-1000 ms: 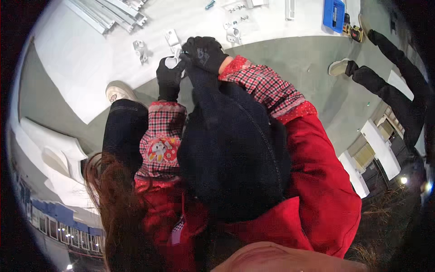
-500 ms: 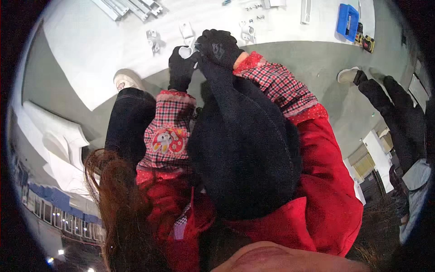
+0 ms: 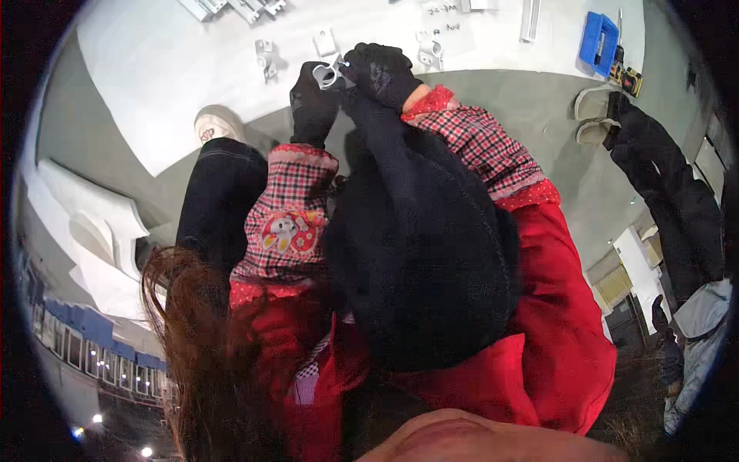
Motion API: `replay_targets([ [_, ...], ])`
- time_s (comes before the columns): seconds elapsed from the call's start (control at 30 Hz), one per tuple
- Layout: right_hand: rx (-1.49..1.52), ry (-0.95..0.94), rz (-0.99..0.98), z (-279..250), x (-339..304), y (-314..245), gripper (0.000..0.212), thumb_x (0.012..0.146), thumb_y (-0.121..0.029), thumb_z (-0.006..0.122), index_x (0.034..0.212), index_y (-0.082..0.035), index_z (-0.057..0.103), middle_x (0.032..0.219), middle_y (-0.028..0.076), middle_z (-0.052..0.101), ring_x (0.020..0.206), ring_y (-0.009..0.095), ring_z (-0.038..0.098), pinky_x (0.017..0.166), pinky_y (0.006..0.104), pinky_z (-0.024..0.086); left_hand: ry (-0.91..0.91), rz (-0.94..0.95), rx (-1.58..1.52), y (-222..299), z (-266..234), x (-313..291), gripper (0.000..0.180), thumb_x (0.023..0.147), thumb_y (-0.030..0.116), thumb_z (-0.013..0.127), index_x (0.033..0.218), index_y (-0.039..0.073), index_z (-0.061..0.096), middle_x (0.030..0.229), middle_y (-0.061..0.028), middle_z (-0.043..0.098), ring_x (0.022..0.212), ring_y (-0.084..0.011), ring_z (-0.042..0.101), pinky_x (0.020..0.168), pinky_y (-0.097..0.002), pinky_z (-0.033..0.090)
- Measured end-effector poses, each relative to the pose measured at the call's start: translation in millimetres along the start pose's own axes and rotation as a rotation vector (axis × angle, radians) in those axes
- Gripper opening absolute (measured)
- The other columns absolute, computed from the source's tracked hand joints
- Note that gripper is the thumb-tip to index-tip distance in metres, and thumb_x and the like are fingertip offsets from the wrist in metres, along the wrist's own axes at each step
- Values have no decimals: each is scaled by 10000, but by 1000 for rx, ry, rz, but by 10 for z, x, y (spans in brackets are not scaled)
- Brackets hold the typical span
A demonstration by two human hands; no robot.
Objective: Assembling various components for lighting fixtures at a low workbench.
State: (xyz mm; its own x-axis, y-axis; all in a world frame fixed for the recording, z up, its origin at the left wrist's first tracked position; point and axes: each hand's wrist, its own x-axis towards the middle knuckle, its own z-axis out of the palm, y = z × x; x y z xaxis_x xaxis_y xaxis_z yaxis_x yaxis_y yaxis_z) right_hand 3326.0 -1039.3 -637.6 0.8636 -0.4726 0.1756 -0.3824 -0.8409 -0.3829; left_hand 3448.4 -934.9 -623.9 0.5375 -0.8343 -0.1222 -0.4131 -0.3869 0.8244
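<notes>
My left hand (image 3: pixel 314 104), in a black glove, is closed on a pale, ring-shaped clamp bracket (image 3: pixel 326 76). Beside it my right hand (image 3: pixel 382 74), also gloved in black, has its fingers pinched near the bracket's right side. A small silvery screw (image 3: pixel 344 65) shows at those fingertips; whether it sits in the bracket or in the fingers I cannot make out. Just beyond the hands lies a pale flat plate (image 3: pixel 325 41) on the white sheet. Similar brackets rest to the left (image 3: pixel 267 60) and to the right (image 3: pixel 429 50).
Metal rails (image 3: pixel 250 9) lie at the far left of the white sheet (image 3: pixel 138 69), another rail (image 3: pixel 530 19) at the far right. A blue tray (image 3: pixel 598 43) stands by a yellow-and-black tool (image 3: pixel 630 80). Another person's dark-trousered legs (image 3: pixel 662 162) are at the right.
The bracket has turned and risen slightly in my hands, and the screw now shows at its right. The other person's feet have shifted closer together.
</notes>
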Motion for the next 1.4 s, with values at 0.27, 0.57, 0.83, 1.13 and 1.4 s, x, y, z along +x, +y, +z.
replay_targets([
  [0.27, 571, -274, 356, 146, 0, 139, 197, 814, -174, 504, 940, -75, 619, 922, 123, 614, 812, 275, 605, 722, 331, 485, -45, 27, 77, -7, 71, 76, 273, 761, 114, 640, 1004, 45, 536, 831, -97, 594, 656, -180, 604, 588, -290, 491],
  [0.57, 582, -152, 65, 201, -100, 266, 174, 798, -145, 533, 896, -38, 629, 834, 128, 620, 745, 250, 602, 693, 326, 481, -1, 268, 158, -37, 51, 103, 324, 731, 130, 668, 1019, 34, 552, 914, -131, 603, 844, -239, 596, 767, -336, 466],
  [0.83, 438, 101, 590, 65, 115, 565, 234, 779, -282, 612, 876, -71, 636, 831, 117, 625, 749, 266, 608, 685, 367, 481, -117, -633, -675, -98, -85, 150, 359, 763, 103, 660, 1070, 36, 485, 898, -103, 624, 778, -185, 599, 680, -307, 509],
  [1.13, -121, 146, 544, 582, 144, 1480, 195, 790, -269, 495, 767, -85, 556, 773, 102, 572, 715, 297, 564, 618, 423, 448, -236, -657, -1094, 352, -47, 283, 351, 829, 96, 579, 1150, 91, 438, 1038, -97, 576, 835, -181, 566, 664, -298, 475],
  [1.4, -130, 164, 385, 351, 173, 1270, 87, 694, -163, 516, 739, -101, 556, 711, 103, 546, 638, 280, 563, 532, 425, 446, -310, -624, -1433, 261, -150, 379, 345, 891, 218, 494, 1195, 68, 432, 1131, -162, 533, 932, -288, 547, 715, -372, 484],
])
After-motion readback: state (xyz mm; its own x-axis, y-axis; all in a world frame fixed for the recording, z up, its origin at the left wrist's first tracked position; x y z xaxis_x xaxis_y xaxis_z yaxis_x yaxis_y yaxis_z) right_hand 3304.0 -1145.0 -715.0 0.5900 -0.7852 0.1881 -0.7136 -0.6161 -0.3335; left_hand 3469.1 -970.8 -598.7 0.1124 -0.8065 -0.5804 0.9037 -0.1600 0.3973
